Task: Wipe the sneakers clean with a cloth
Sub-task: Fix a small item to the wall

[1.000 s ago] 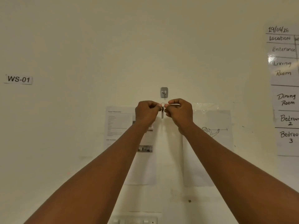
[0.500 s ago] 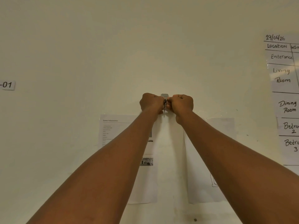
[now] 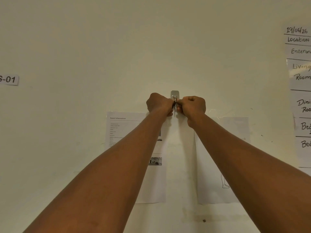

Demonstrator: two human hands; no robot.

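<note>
No sneakers and no cloth are in view. Both arms reach up to a cream wall. My left hand [image 3: 159,103] and my right hand [image 3: 193,105] are fisted side by side, pinching a small key ring with a key [image 3: 175,105] between them. The ring sits at a small metal wall hook [image 3: 174,94], right at its prong. Most of the key is hidden by my fingers.
Printed sheets are taped to the wall below the hook, a "Scene Information" sheet [image 3: 124,128] to the left and another sheet [image 3: 235,128] to the right. A handwritten location chart [image 3: 299,68] hangs at the right edge. A label ending "-01" [image 3: 9,79] is at the left.
Both hands rose with the key ring from just below the hook up to the hook. The key, hanging free a second ago, is now mostly covered by my fingers.
</note>
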